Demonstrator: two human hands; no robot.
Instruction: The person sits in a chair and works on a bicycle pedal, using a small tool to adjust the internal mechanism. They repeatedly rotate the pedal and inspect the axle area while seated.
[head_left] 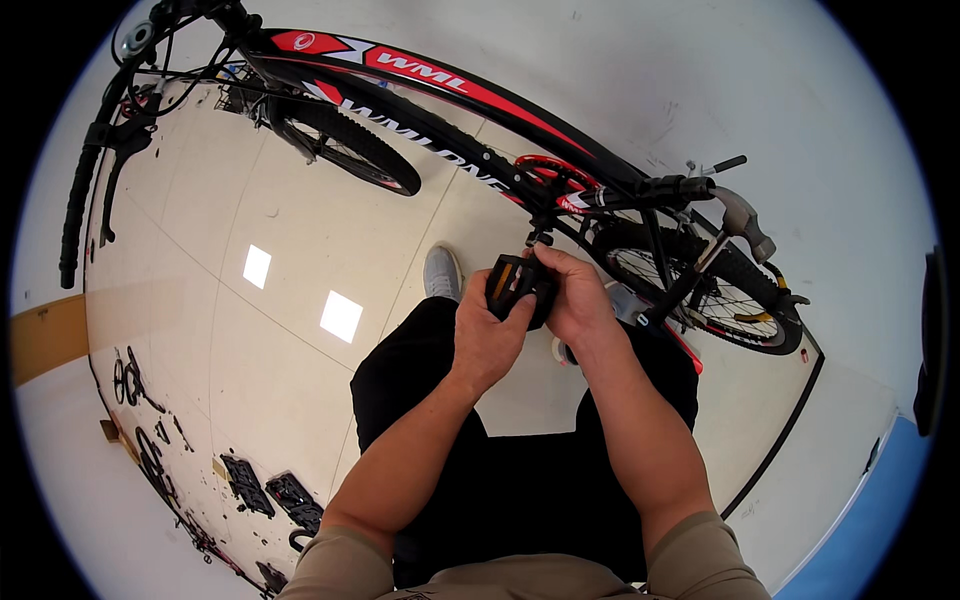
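Observation:
A black bicycle pedal (508,284) with an orange reflector is between my two hands, in front of the bicycle's crank area. My left hand (487,335) grips the pedal body, its thumb along the near side. My right hand (578,295) closes round the pedal's other side, with thumb and forefinger at the end nearest the bike. That end lies close to a dark part (540,238) below the red chainring (555,175); whether they touch, I cannot tell. The black and red bicycle frame (430,85) stretches across above my hands.
Handlebar (85,190) and front wheel (350,145) are at the left, the rear wheel (700,275) at the right. A claw hammer (742,222) is by the rear wheel. Open black tool cases (246,485) and scattered bike parts (130,380) lie on the floor at the lower left.

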